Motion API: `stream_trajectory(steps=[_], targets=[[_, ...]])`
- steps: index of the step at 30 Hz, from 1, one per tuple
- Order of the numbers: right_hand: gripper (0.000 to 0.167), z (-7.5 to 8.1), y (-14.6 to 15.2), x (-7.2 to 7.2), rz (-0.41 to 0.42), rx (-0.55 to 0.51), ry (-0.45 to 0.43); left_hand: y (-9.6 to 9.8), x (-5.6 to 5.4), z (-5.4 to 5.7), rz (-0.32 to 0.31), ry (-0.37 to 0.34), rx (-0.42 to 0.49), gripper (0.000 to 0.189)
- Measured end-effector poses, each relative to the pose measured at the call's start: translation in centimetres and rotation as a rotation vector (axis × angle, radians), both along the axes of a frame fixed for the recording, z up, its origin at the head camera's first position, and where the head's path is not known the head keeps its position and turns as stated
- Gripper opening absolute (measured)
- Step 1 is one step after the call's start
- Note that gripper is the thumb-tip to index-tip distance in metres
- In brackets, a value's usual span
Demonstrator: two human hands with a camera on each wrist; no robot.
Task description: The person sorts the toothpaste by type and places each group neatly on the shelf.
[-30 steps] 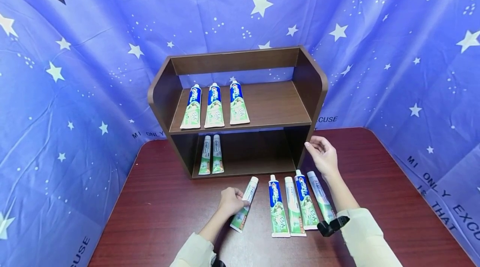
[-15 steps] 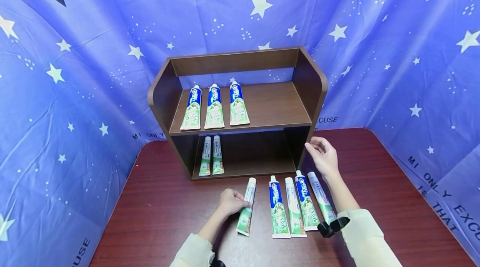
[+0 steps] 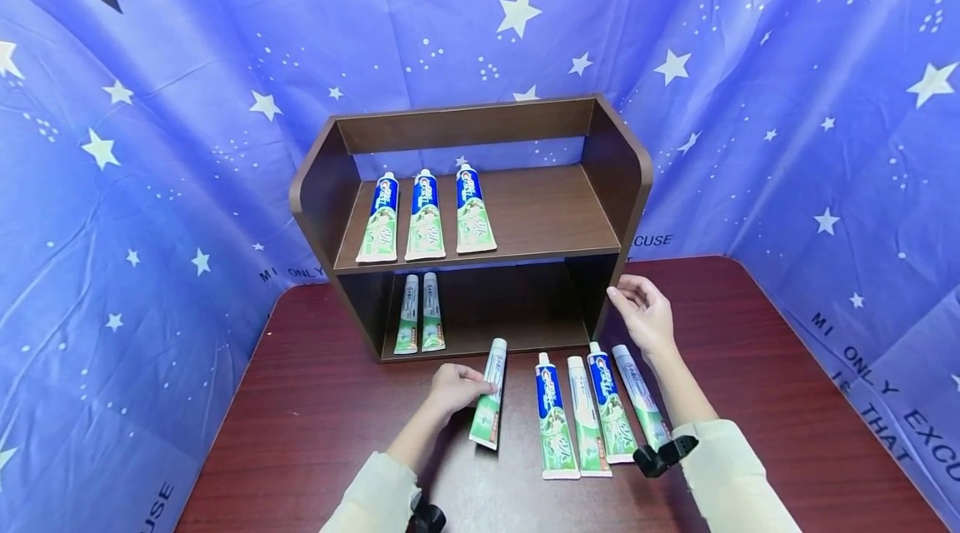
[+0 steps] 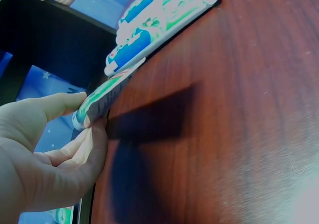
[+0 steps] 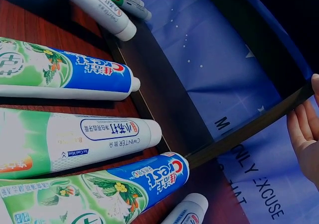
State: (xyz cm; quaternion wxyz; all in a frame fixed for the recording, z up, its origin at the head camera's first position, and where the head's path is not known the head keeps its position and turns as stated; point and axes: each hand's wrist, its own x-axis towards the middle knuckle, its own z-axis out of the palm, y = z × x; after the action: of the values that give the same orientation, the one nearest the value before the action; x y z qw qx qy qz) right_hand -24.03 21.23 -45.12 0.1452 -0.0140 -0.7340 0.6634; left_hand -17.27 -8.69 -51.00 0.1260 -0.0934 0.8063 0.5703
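Observation:
My left hand [image 3: 453, 390] pinches a white-and-green toothpaste tube [image 3: 487, 419] between thumb and fingers. In the left wrist view that tube is raised off the table, its shadow falling on the wood. A dark brown two-tier shelf [image 3: 551, 204] stands just beyond. My right hand [image 3: 649, 318] holds the front edge of its right side panel, thumb on one side and fingers on the other, as the right wrist view shows. Between the hands lie a blue-and-green Crest tube [image 3: 556, 425], a white-and-green tube [image 3: 589, 416], another Crest tube [image 3: 611, 404] and another white-and-green tube [image 3: 639, 391].
Three Crest tubes [image 3: 426, 216] lie side by side on the left of the upper tier. Two white-and-green tubes [image 3: 408, 316] lie at the left of the lower tier. A blue star-patterned curtain [image 3: 420, 33] surrounds the red-brown table [image 3: 300, 408].
My left hand has turned the toothpaste tube more upright, then moved it forward toward the shelf and off the table. The right hand stays at the side panel.

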Motion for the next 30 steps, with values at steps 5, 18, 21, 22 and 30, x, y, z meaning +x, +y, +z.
stream_trajectory(steps=[5, 18, 21, 22, 30], targets=[[0.017, 0.0, 0.2, -0.1, -0.002, -0.024, 0.010, -0.4, -1.7, 0.3, 0.029, -0.038, 0.077, 0.025], [0.017, 0.2, 0.5, 0.0, 0.005, -0.051, 0.053, -1.2, -7.8, 3.3, 0.175, 0.039, -0.038, 0.035], [0.021, 0.2, 0.4, -0.1, 0.020, -0.031, 0.047, -1.5, -9.1, 3.2, 0.209, 0.037, -0.125, 0.039], [0.023, 0.2, 0.4, -0.1, 0.024, -0.018, 0.039, -1.7, -9.8, 2.6, 0.215, 0.032, -0.156, 0.040], [0.022, 0.0, 0.5, -0.3, 0.040, 0.002, 0.022, -5.8, -20.1, -13.1, 0.224, 0.220, -0.404, 0.040]])
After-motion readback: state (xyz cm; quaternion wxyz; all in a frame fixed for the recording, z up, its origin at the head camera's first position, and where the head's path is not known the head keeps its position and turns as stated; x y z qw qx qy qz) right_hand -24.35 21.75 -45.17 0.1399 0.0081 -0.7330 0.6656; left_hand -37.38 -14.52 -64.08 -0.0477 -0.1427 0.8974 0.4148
